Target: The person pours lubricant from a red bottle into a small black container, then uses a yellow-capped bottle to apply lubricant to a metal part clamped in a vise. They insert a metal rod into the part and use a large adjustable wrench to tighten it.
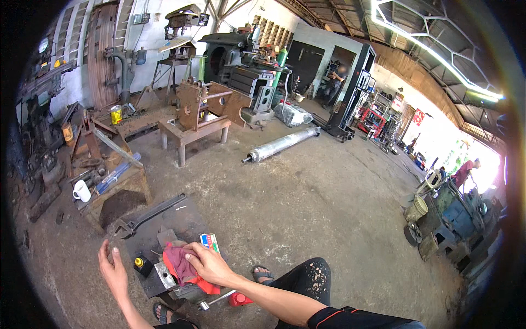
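Observation:
My right hand (211, 265) is closed on a crumpled maroon and red rag (181, 262) on a small dark metal worktable (189, 216). My left hand (114, 271) is held up off the table's left side, fingers apart, with nothing in it. Beside the rag lies a shiny metal block (165, 276) with a round hole, partly covered by the cloth. A small black bottle with a yellow cap (140, 262) stands left of the block. Behind my right hand is a small blue, white and red box (209, 242). A large wrench (150, 216) lies along the table's far side.
Near my right forearm are a metal spanner (217, 300) and a red container (239, 299). A white mug (81, 191) stands on a cluttered bench at left. A long metal cylinder (282, 145) lies on the floor ahead. Two people are farther off, one in a doorway (335, 82).

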Available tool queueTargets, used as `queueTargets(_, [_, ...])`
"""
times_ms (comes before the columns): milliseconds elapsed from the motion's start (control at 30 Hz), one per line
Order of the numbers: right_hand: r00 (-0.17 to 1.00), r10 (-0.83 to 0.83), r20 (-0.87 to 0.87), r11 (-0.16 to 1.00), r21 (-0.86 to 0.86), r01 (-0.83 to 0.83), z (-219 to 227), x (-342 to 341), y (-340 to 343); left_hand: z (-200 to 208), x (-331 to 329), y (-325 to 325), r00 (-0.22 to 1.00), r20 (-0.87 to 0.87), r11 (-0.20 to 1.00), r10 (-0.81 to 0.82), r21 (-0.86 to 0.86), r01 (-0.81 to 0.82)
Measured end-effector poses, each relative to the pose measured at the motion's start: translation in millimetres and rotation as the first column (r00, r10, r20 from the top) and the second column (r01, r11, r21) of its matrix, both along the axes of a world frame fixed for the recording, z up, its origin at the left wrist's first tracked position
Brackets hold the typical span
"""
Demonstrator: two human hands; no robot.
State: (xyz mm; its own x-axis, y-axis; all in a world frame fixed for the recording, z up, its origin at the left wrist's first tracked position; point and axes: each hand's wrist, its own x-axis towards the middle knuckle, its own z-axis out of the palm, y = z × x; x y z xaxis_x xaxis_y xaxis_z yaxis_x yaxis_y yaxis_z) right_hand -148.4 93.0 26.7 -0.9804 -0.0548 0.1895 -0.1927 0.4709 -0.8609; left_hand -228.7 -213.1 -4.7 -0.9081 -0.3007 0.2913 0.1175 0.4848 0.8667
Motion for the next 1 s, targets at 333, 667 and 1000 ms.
queueTargets(333, [0.998,-0.056,-0.033,0.998,0.007,0.056,1.9,-1.5,-1.6,6.7,16.1,43.0,0.955,-0.295,0.942,-0.016,0.315,0.113])
queueTargets(667, [0.999,0.001,-0.033,0.998,-0.067,-0.003,-4.2,-8.1,10.0,-4.0,29.4,65.1,0.923,-0.353,0.918,-0.152,0.297,0.265])
queueTargets(1000, [0.858,-0.404,0.316,0.55,-0.666,0.504,-27.2,73.3,121.7,29.9,125.9,106.9,0.856,-0.367,0.906,-0.364,0.072,0.417])
